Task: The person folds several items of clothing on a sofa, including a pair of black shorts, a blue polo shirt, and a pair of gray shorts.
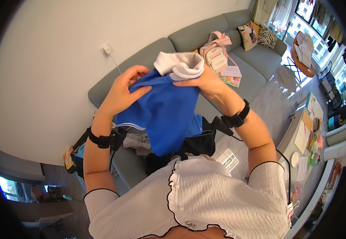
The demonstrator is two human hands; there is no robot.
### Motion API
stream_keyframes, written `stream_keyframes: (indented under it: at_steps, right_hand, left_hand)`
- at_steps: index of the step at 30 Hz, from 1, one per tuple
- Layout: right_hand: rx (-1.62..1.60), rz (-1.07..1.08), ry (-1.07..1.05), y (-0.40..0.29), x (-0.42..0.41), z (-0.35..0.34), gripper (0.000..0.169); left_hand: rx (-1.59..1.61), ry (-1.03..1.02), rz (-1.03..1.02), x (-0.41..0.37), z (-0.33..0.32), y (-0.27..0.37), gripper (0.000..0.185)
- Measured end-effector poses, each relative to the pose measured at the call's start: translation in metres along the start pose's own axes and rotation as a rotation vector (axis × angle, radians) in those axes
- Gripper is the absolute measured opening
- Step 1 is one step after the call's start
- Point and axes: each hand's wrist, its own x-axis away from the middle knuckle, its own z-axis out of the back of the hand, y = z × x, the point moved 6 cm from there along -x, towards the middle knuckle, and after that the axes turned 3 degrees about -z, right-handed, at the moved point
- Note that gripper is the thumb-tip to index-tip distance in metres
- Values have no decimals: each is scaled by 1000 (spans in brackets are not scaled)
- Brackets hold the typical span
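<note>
A blue short-sleeved shirt (170, 110) with a white collar (188, 67) hangs in the air before me. My left hand (125, 89) grips it at the shoulder, thumb in front and fingers behind. At the collar, my right hand (206, 82) holds the cloth with its thumb over the front; its other fingers are mostly hidden behind the collar. One sleeve, edged with a white stripe, droops at the lower left. Beneath the shirt, a black garment (201, 145) and a grey garment (137, 143) lie on the sofa, partly covered from view.
The grey sofa (158, 56) runs along the wall, holding a pink and white backpack (216, 58), books (231, 73) and cushions (247, 35). At right stands a table (289, 140) with papers. A bag (78, 155) is at lower left. A cable hangs from a wall socket (107, 48).
</note>
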Motion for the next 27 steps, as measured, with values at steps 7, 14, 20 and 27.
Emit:
stream_keyframes:
  at_steps: [7, 14, 20, 27]
  right_hand:
    - [310, 85, 57, -35, 0, 7, 46]
    - [437, -20, 74, -35, 1, 21, 49]
    - [300, -145, -5, -20, 20, 15, 47]
    - [-427, -345, -238, 11, 35, 11, 41]
  left_hand:
    - [-32, -40, 241, 41, -22, -88, 41]
    - [13, 245, 317, 42, -3, -81, 20]
    - [-159, 262, 345, 36, 2, -51, 15]
    - [389, 412, -66, 19, -26, -57, 15]
